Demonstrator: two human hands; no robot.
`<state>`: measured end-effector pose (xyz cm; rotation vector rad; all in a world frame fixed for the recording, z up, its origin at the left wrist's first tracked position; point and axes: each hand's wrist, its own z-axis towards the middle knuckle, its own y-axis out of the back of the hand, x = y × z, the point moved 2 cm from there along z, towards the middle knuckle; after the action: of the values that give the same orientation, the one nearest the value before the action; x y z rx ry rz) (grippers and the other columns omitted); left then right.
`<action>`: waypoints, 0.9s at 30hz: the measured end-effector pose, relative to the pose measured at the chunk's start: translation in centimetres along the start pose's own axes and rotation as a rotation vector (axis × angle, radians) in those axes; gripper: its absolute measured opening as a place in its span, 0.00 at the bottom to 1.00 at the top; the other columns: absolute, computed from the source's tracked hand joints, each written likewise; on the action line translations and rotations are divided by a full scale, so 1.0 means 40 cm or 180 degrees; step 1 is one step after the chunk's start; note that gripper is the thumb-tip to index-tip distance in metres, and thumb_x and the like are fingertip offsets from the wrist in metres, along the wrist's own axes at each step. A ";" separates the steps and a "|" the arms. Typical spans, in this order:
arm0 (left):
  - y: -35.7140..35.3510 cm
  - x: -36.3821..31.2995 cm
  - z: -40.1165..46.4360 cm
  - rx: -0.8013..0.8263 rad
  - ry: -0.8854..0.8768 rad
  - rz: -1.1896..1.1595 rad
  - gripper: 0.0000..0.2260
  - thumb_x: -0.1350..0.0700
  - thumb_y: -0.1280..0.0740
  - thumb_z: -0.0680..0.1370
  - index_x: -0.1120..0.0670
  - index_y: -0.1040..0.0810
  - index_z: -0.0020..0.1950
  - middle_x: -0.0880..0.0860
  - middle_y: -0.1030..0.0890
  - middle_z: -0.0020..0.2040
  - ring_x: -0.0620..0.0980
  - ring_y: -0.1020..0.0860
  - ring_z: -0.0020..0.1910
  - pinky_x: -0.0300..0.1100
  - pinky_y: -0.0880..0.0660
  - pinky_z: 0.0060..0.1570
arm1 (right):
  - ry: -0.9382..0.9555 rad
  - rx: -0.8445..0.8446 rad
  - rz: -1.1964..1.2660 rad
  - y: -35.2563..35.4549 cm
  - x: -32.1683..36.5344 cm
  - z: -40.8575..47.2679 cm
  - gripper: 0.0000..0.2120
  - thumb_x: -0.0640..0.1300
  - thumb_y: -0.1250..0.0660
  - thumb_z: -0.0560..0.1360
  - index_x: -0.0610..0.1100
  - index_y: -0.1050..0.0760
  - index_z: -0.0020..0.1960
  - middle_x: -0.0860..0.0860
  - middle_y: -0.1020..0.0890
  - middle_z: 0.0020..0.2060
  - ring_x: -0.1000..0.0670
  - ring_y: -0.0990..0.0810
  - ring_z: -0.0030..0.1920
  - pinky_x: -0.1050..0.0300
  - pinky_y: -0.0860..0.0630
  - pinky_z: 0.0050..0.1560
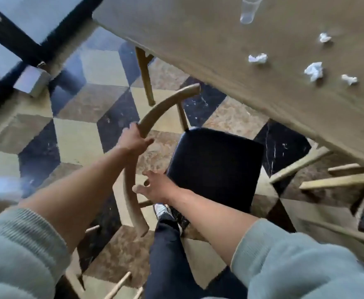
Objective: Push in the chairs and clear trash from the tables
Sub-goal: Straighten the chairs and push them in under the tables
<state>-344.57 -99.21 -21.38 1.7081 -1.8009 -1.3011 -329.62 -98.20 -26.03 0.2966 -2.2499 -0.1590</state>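
Observation:
A wooden chair with a curved backrest (155, 108) and a dark blue seat (215, 167) stands pulled out from the brown table (220, 52). My left hand (133, 141) grips the upper part of the curved backrest. My right hand (155, 186) is at the lower part of the same rail, fingers spread and curling around it. On the table lie several crumpled white paper balls (313, 71), one of them (257, 58) nearest the table's edge. A clear plastic cup (249, 10) stands at the table's far end.
A second wooden chair (336, 180) stands partly under the table at the right. A table leg (145, 76) reaches the patterned tile floor (79, 134). My leg and shoe (162, 209) are just behind the chair. A dark-framed window or door (17, 39) fills the upper left.

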 end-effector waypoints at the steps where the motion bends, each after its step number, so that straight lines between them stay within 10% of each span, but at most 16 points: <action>1: -0.005 -0.010 0.039 0.0050 -0.0178 -0.0030 0.28 0.47 0.26 0.76 0.56 0.30 0.70 0.60 0.22 0.62 0.61 0.22 0.61 0.55 0.23 0.61 | -0.0062 0.0038 0.0154 -0.022 0.011 0.025 0.39 0.64 0.33 0.75 0.46 0.39 0.79 0.43 0.23 0.68 0.41 0.25 0.68 0.50 0.28 0.65; 11: 0.028 -0.035 0.243 0.0352 -0.1079 0.0469 0.11 0.49 0.38 0.83 0.57 0.26 0.54 0.56 0.22 0.44 0.55 0.25 0.41 0.47 0.32 0.42 | -0.0924 -0.0007 0.0435 -0.115 0.099 0.150 0.28 0.49 0.27 0.72 0.38 0.32 0.65 0.45 0.21 0.51 0.43 0.21 0.49 0.53 0.25 0.43; 18: 0.081 -0.042 0.254 0.0440 -0.0709 0.0182 0.09 0.53 0.39 0.83 0.59 0.28 0.51 0.55 0.24 0.39 0.57 0.22 0.39 0.47 0.29 0.40 | -0.0876 0.0258 0.0192 -0.019 0.057 0.113 0.25 0.48 0.31 0.67 0.49 0.34 0.62 0.48 0.22 0.44 0.45 0.20 0.44 0.49 0.21 0.43; 23: 0.074 -0.078 0.221 0.0628 -0.0159 -0.0448 0.08 0.54 0.37 0.83 0.59 0.31 0.55 0.58 0.21 0.43 0.59 0.16 0.41 0.54 0.16 0.33 | -0.0749 0.0061 -0.0223 0.134 -0.067 0.014 0.42 0.45 0.30 0.66 0.64 0.42 0.75 0.54 0.18 0.52 0.50 0.18 0.49 0.50 0.17 0.50; 27: 0.007 -0.154 0.152 0.0765 0.0063 -0.0830 0.10 0.54 0.37 0.83 0.61 0.28 0.56 0.61 0.19 0.46 0.60 0.15 0.45 0.57 0.15 0.40 | -0.0781 -0.0335 -0.0743 0.311 -0.199 -0.138 0.33 0.46 0.26 0.67 0.58 0.28 0.71 0.56 0.19 0.52 0.53 0.19 0.49 0.53 0.19 0.51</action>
<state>-348.03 -91.30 -22.28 2.1376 -1.8328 -1.1963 -322.42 -84.18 -25.74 0.5064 -2.4328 -0.4576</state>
